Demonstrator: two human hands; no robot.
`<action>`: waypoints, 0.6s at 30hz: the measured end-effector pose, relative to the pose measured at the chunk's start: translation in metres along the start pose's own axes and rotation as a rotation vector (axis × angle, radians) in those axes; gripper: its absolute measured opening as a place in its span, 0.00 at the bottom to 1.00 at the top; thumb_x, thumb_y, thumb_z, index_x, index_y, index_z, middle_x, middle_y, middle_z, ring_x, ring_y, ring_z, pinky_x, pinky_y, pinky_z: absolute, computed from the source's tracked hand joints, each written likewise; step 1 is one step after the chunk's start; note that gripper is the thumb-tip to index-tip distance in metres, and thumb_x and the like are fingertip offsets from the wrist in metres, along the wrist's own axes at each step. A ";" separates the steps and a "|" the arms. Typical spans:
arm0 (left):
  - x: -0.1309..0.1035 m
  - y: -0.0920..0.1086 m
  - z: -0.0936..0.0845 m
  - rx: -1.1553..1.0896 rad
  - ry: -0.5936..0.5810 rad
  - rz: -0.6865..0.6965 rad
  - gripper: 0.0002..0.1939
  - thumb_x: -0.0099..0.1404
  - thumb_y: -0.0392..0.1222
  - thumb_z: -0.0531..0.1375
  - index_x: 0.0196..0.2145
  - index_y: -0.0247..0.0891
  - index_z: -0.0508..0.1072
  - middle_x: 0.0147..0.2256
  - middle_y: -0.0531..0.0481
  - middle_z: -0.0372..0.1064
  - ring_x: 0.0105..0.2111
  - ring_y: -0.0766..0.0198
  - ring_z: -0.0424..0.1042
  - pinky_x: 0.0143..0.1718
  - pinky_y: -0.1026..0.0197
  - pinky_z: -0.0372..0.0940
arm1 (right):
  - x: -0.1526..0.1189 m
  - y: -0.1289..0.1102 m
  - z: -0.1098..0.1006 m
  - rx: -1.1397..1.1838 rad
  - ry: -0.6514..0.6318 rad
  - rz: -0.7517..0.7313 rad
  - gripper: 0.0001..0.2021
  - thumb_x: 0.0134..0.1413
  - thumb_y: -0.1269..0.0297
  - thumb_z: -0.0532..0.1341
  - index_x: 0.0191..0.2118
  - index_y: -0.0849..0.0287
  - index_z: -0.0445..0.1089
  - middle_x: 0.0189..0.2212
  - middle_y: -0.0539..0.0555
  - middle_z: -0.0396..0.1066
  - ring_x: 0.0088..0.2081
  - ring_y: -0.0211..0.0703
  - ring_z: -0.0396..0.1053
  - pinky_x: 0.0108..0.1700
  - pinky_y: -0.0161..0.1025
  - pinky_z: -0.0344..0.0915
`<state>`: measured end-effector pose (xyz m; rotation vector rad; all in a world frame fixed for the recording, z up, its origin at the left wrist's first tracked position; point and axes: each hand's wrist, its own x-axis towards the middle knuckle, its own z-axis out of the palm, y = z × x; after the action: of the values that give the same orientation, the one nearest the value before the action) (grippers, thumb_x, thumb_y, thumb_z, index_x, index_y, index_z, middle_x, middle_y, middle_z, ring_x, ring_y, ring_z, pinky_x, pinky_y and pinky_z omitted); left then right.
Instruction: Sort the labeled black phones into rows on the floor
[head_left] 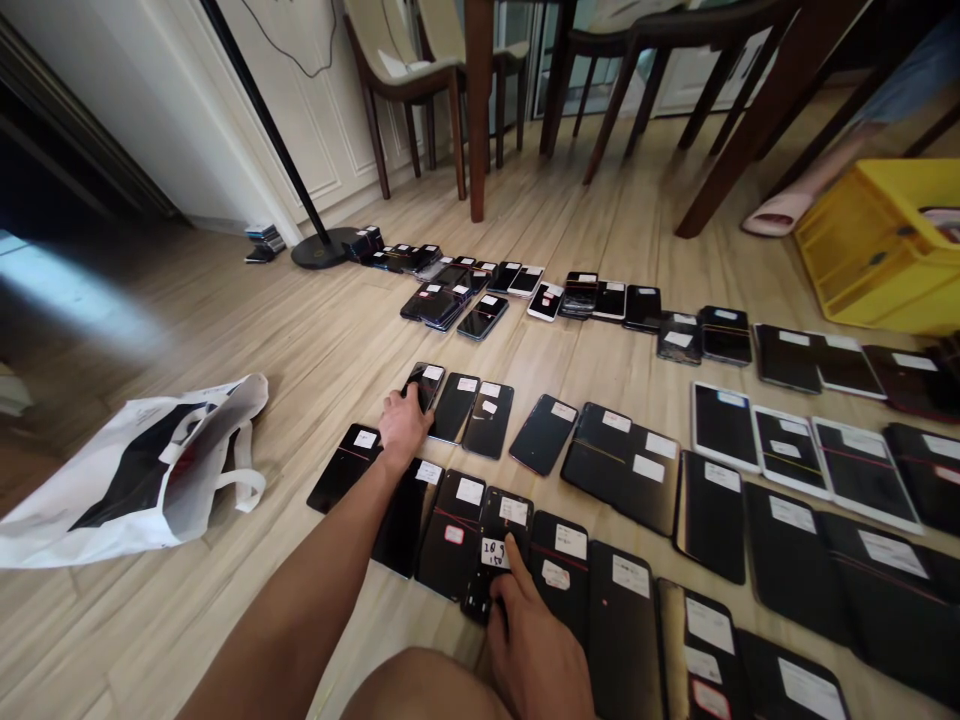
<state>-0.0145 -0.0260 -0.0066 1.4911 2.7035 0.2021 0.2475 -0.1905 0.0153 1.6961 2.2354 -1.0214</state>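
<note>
My left hand [403,425] reaches out to a dark phone [426,375] with a white label, at the left end of a short row on the floor. Its fingers are closed around the lower part of that phone. My right hand [540,640] has its index finger stretched out, touching a black phone [516,508] whose white sticker carries handwriting. Nothing shows in its grasp, and the other fingers are partly hidden. Beside the right hand lie a black phone [465,492] with a red-edged label and another labelled phone [574,542].
Several rows of labelled phones and white tablets [724,425] cover the wooden floor. A white bag [142,490] lies at left. A pole base [322,250], table leg [478,130], chairs [409,85], a yellow crate [847,270] and a person's slippered foot [780,210] are beyond.
</note>
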 end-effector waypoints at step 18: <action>0.000 -0.002 0.010 0.044 0.036 -0.005 0.31 0.69 0.52 0.62 0.66 0.42 0.63 0.53 0.35 0.66 0.56 0.44 0.67 0.47 0.49 0.71 | 0.000 0.001 -0.001 0.011 -0.037 0.010 0.16 0.69 0.71 0.50 0.48 0.52 0.73 0.75 0.45 0.37 0.44 0.43 0.80 0.41 0.39 0.75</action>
<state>-0.0151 -0.0259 -0.0166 1.5070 2.7574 0.1718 0.2485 -0.1893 0.0156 1.6768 2.2010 -1.0552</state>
